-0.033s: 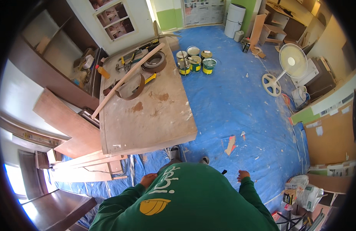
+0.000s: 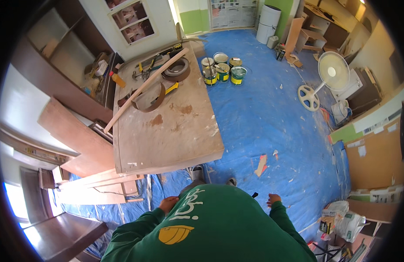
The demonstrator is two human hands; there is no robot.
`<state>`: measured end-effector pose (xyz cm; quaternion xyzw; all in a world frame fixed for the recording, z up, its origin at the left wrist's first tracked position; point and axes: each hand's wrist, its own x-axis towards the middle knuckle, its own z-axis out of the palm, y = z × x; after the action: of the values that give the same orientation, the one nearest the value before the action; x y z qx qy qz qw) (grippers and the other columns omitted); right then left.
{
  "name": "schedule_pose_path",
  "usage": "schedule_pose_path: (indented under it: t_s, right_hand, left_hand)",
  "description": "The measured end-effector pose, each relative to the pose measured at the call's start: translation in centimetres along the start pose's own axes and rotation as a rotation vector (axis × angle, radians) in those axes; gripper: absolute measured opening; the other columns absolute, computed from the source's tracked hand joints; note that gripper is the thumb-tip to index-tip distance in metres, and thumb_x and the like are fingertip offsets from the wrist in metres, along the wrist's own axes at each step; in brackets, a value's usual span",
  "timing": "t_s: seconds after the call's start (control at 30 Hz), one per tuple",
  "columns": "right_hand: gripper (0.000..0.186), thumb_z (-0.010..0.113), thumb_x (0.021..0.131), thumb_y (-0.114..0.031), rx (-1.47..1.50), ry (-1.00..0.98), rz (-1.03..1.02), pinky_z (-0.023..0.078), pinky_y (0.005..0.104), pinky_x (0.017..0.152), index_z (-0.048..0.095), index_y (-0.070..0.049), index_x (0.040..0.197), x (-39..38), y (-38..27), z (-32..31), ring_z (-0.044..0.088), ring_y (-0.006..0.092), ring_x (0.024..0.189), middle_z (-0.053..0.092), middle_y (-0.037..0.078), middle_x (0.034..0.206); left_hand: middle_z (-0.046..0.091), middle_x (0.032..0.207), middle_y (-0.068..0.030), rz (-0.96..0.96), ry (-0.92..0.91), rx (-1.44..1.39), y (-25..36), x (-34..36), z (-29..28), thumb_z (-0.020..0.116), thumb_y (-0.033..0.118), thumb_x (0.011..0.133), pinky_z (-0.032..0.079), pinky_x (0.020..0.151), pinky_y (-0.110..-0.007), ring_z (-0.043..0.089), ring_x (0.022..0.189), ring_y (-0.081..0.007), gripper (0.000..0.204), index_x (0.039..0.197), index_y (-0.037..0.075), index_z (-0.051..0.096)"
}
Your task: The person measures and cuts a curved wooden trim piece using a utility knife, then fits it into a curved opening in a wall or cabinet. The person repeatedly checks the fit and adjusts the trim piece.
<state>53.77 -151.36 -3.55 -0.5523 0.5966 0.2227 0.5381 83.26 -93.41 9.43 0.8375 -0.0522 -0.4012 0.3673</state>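
My left hand [image 2: 169, 204] hangs low beside the front of my green sweatshirt [image 2: 237, 222], close to its edge. Its fingers are partly hidden and I cannot see anything in them. On the other side, my right hand [image 2: 274, 200] is held out above the blue floor sheet, fingers loosely apart and nothing in them. Ahead of me stands a dusty brown worktable [image 2: 167, 144]. A long wooden strip [image 2: 145, 91] lies slantwise across it, beside a roll of brown edging band [image 2: 176, 70], a yellow-handled tool [image 2: 171, 88] and several hand tools.
Several paint cans [image 2: 223, 72] stand on the blue sheet [image 2: 254, 126] beyond the table's right side. A white pedestal fan [image 2: 333, 70] is at the right. Wooden boards [image 2: 97, 185] lie at the left. Bags [image 2: 348, 222] and loose items crowd the lower right.
The view has shifted very slightly. The fingers of my right hand look a little more spread; nothing else has visibly moved.
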Motion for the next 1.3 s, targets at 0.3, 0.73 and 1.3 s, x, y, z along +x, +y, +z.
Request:
schedule_pose_path:
  t_s: [0.3,0.73,1.3]
  right_hand:
    - [0.034,0.062,0.097,-0.041,-0.596,-0.232,-0.526,0.054,0.0392,0.054,0.062,-0.007,0.104,-0.2,-5.9,0.0,0.069,0.0213,0.070,0.065,0.008,0.083]
    - [0.027,0.055,0.099,-0.035,-0.396,-0.056,-0.262,0.055,0.0451,0.057,0.061,-0.008,0.102,-0.1,-5.6,-6.0,0.070,0.0258,0.075,0.064,0.009,0.088]
    - [0.021,0.055,0.096,-0.026,-0.458,-0.109,-0.313,0.055,0.0444,0.058,0.063,-0.006,0.097,0.2,-4.5,-4.8,0.071,0.0272,0.072,0.070,0.011,0.090]
  left_hand:
    - [0.048,0.152,-0.0210,0.288,-0.427,0.189,0.8,11.7,5.8,0.039,0.040,0.109,0.032,0.119,-0.040,0.044,0.143,-0.0341,0.050,0.147,0.009,0.050]
    - [0.058,0.143,-0.0104,-0.458,-0.315,-0.344,2.0,2.9,4.6,0.045,0.062,0.102,0.047,0.095,-0.045,0.059,0.122,-0.0272,0.059,0.147,0.025,0.053]
    - [0.068,0.126,-0.0122,0.138,-0.131,0.088,0.0,-0.8,5.3,0.039,0.043,0.109,0.053,0.095,-0.039,0.067,0.111,-0.0250,0.049,0.128,0.006,0.064]
